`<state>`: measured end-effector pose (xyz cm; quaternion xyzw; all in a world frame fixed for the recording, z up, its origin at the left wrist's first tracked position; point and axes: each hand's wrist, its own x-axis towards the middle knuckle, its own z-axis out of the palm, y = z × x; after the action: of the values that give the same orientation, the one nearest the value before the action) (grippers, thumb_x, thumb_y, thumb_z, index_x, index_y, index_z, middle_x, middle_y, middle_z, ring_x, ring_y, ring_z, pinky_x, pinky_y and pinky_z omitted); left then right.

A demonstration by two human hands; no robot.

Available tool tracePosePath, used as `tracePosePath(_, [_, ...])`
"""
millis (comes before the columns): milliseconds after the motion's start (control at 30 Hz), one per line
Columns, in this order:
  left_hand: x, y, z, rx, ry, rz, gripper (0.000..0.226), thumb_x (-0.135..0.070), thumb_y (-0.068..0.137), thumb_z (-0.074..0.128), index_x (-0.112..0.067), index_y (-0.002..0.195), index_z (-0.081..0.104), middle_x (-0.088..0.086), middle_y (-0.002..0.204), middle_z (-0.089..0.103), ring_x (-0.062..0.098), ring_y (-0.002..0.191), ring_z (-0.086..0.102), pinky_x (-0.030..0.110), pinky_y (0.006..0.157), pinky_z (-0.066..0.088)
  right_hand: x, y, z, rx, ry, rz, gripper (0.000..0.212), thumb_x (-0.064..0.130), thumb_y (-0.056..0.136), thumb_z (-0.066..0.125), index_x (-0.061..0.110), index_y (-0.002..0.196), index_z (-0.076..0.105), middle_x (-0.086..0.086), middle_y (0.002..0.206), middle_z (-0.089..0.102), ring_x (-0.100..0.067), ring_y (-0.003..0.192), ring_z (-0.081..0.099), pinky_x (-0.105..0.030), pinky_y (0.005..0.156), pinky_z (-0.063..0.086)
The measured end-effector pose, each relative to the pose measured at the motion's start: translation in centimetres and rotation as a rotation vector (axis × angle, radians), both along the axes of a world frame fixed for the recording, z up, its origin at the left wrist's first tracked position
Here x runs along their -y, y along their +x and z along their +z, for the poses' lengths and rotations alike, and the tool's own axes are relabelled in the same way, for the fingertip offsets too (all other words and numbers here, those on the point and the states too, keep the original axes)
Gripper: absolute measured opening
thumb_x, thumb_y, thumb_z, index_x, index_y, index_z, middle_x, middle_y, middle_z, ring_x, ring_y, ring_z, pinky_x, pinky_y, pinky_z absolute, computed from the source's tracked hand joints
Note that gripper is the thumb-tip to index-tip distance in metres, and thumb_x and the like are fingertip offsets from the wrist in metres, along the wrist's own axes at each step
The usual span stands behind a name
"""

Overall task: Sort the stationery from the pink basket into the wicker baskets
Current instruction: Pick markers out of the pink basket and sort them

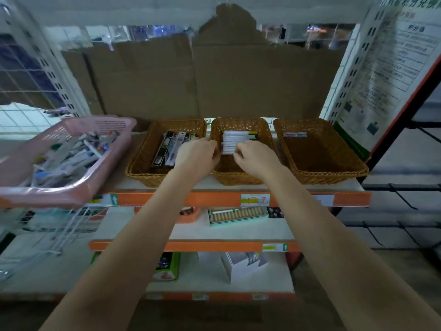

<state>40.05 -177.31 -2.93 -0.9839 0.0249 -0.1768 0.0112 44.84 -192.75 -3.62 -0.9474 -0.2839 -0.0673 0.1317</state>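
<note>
Stationery (69,155) lies heaped in the pink basket (78,187) at nine o'clock, a jumble of pens and packets too blurred to tell apart. That basket sits tilted at the left end of the top shelf (214,185), its near rim overhanging the orange shelf edge.

Just right of it, toward eleven o'clock, stands the left wicker basket (140,161), holding several long flat packets (170,148) laid side by side. The left hand (196,155) reaches across the gap between this basket and the middle wicker basket (241,176), its fingers curled at the left end of a row of white pens (235,143). Whether that grip actually pinches the pens cannot be told, as the fingertips are hidden.

The white pens lie stacked crosswise in the far half of the middle basket, at twelve o'clock, green-and-yellow tips pointing right. The right hand (256,157) is over the same basket, fingers bent down against the near edge of the row; whether it is grasping or only touching is also unclear.

At one o'clock the right wicker basket (334,173) holds a small blue-and-white item (294,134) against its far wall.
</note>
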Motion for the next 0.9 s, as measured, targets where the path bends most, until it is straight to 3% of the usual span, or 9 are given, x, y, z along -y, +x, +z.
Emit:
tracePosePath(133, [-4.2, -1.1, 1.4, -0.046, 0.118, 0.041, 0.025, -0.029, 0.096, 0.043, -0.015, 0.099, 0.063, 0.005, 0.099, 0.065, 0.025, 0.092, 0.059, 0.034, 0.069, 0.048, -3.0, -1.2, 1.2, -0.013, -0.078, 0.027, 0.025, 0.021, 0.099, 0.038, 0.009, 0.099, 0.06, -0.005, 0.08, 0.057, -0.019, 0.068, 0.052, -0.031, 0.056, 0.04])
tracePosePath(267, [-9.4, -2.6, 2.0, -0.097, 0.195, 0.116, 0.024, -0.032, 0.095, 0.046, -0.018, 0.101, 0.063, 0.004, 0.101, 0.066, 0.024, 0.093, 0.061, 0.03, 0.062, 0.038, -7.5, -2.4, 2.1, -0.034, -0.138, 0.031, 0.024, 0.02, 0.098, 0.037, 0.011, 0.097, 0.058, -0.006, 0.091, 0.059, -0.022, 0.082, 0.057, -0.038, 0.072, 0.051])
tracePosePath(433, [-17.4, -5.1, 2.8, -0.134, 0.232, 0.19, 0.025, -0.03, 0.093, 0.047, -0.016, 0.105, 0.064, 0.007, 0.107, 0.066, 0.029, 0.097, 0.063, 0.031, 0.065, 0.04, -15.0, -3.9, 3.3, -0.098, -0.185, 0.035, 0.029, 0.016, 0.096, 0.036, 0.014, 0.069, 0.047, -0.003, 0.071, 0.05, -0.019, 0.063, 0.047, -0.03, 0.052, 0.036])
tracePosePath(533, [-22.5, -6.2, 3.3, -0.141, 0.256, 0.215, 0.026, -0.027, 0.093, 0.047, -0.019, 0.112, 0.063, 0.005, 0.112, 0.066, 0.029, 0.102, 0.063, 0.031, 0.067, 0.041, -19.5, -4.7, 4.2, -0.066, -0.169, 0.034, 0.025, 0.02, 0.098, 0.037, 0.012, 0.082, 0.053, -0.002, 0.075, 0.052, -0.021, 0.068, 0.05, -0.029, 0.049, 0.032])
tracePosePath(700, [-29.4, -7.1, 4.1, -0.184, 0.144, 0.247, 0.028, -0.028, 0.094, 0.044, -0.017, 0.108, 0.066, 0.005, 0.107, 0.066, 0.027, 0.099, 0.062, 0.031, 0.07, 0.043, -26.3, -5.8, 5.5, 0.003, -0.16, 0.032, 0.027, 0.025, 0.098, 0.04, 0.011, 0.103, 0.062, -0.008, 0.098, 0.061, -0.026, 0.086, 0.057, -0.033, 0.066, 0.044])
tracePosePath(800, [-32.9, -7.2, 4.3, -0.18, 0.116, 0.245, 0.025, -0.026, 0.094, 0.046, -0.017, 0.107, 0.065, -0.001, 0.09, 0.063, 0.021, 0.085, 0.061, 0.027, 0.064, 0.042, -29.9, -5.6, 5.6, 0.019, -0.175, 0.042, 0.021, 0.023, 0.097, 0.04, 0.013, 0.094, 0.057, -0.008, 0.097, 0.063, -0.024, 0.08, 0.056, -0.031, 0.062, 0.042])
tracePosePath(900, [-35.8, -7.2, 3.8, -0.178, 0.119, 0.248, 0.022, -0.027, 0.094, 0.049, -0.014, 0.1, 0.066, -0.005, 0.076, 0.056, 0.014, 0.067, 0.056, 0.022, 0.057, 0.04, -33.2, -4.9, 5.5, -0.01, -0.172, 0.077, 0.025, 0.023, 0.097, 0.039, 0.012, 0.1, 0.061, -0.007, 0.098, 0.061, -0.023, 0.083, 0.057, -0.031, 0.064, 0.044])
